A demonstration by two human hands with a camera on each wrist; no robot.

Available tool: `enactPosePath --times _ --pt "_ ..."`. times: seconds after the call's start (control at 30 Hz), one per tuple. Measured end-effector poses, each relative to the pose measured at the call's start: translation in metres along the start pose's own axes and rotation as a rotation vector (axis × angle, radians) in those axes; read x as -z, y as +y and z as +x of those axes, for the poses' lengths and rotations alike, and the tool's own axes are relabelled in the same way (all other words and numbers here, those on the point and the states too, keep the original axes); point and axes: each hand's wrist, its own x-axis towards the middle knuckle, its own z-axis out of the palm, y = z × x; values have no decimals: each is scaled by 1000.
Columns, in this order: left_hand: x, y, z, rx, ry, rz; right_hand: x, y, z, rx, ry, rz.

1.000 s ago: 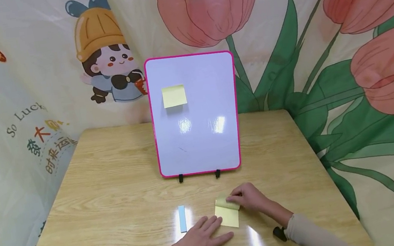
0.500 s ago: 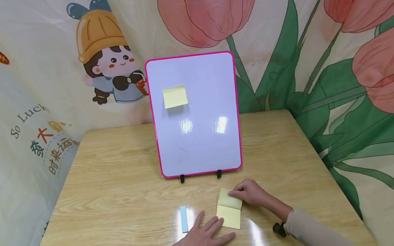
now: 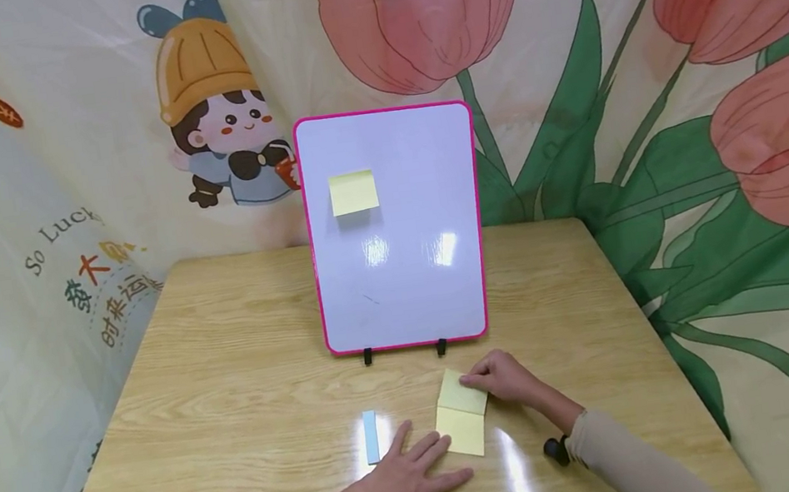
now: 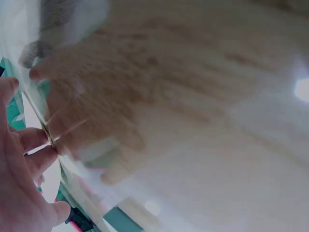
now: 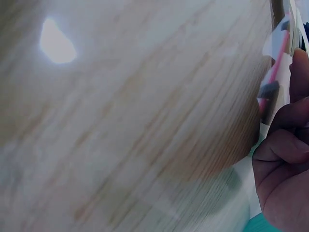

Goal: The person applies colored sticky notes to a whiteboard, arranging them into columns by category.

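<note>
My left hand (image 3: pixel 407 486) lies on the table with its fingers spread, fingertips touching the left edge of a yellow sticky note pad (image 3: pixel 462 431). Thumb and fingers of my right hand (image 3: pixel 506 377) pinch the right side of the pad's top sheet (image 3: pixel 458 391), which is folded back away from me, with a crease line across the middle. In the right wrist view the right hand (image 5: pixel 285 166) shows curled fingers at the edge, and the paper is barely visible there. The left wrist view shows the left hand (image 4: pixel 24 164) at its left side.
A pink-framed whiteboard (image 3: pixel 414 277) stands upright on small black feet beyond the hands. One yellow sticky note (image 3: pixel 353 192) is stuck on its upper left. A narrow light blue strip (image 3: pixel 371 437) lies left of the pad on the wooden table (image 3: pixel 230 370).
The right hand has moved slightly up and away, and the top sheet has gone from curled over to turned back nearly flat. The left hand stays put, with its index finger spread wider.
</note>
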Motion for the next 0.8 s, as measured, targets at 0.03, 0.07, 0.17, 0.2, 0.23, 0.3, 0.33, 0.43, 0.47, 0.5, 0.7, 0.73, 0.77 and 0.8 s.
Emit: enactPosePath --times 0.03,0.07,0.17,0.2,0.23,0.3,0.33,0.43,0.47,0.5,0.7,0.73,0.77,0.8 --pt "0 0 0 0 1 7 0 1 0 -4 1 3" --pt "-1 1 0 -1 0 14 1 1 0 -8 4 8" --pt "-2 1 1 1 -21 21 1 3 1 -11 21 22" --pt "-2 1 1 2 -30 20 2 3 2 -10 28 26" --pt "-2 0 2 4 -40 18 2 4 2 3 33 26" --pt "-2 0 1 7 -55 9 2 5 2 7 40 39" --pt "-1 0 1 8 -55 7 2 5 2 8 42 47" --pt "-1 0 0 9 -42 18 5 5 2 -38 33 65" --pt "-1 0 0 9 -35 24 5 4 2 -66 31 78" --pt "-1 1 -1 9 -28 32 6 4 3 -79 28 80" --pt "-4 2 -1 14 -17 54 10 5 4 -96 20 91" --pt "-4 2 -1 14 -13 57 11 5 4 -95 21 93" --pt "-4 2 -1 13 -7 61 11 6 4 -92 28 97" --pt "-5 2 -1 12 -1 64 12 7 5 -94 36 99"
